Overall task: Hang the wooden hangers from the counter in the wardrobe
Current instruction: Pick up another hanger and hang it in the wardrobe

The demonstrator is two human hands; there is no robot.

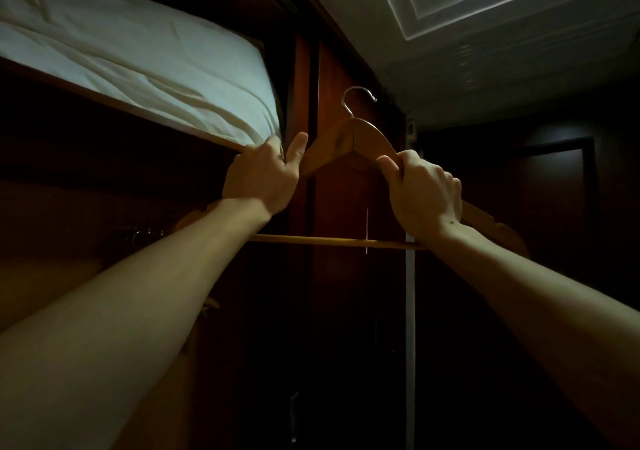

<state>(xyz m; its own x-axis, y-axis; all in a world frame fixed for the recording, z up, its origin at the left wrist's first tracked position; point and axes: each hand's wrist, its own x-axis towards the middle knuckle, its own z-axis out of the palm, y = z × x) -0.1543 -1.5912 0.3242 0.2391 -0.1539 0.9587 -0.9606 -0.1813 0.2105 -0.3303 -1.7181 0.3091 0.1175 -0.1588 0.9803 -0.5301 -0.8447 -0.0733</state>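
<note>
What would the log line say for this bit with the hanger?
step: raising hanger | left hand: grips left shoulder | right hand: grips right shoulder | wooden hanger: upright, hook free, not yet hung

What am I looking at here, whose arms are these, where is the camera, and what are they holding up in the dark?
There is no machine here: a person does the job with bare hands. The one picture comes from a wide-angle camera worn on the person's head, so both arms reach up and away from you.

The left hand and the right hand each grip a sloping shoulder of one wooden hanger. Its metal hook points up and is not caught on anything yet. Its bottom bar runs across between the forearms.

Behind it stands the dark wooden wardrobe. On the upper shelf lies folded white bedding. The white ceiling is top right. The wardrobe's inside is too dark to see a rail.
</note>
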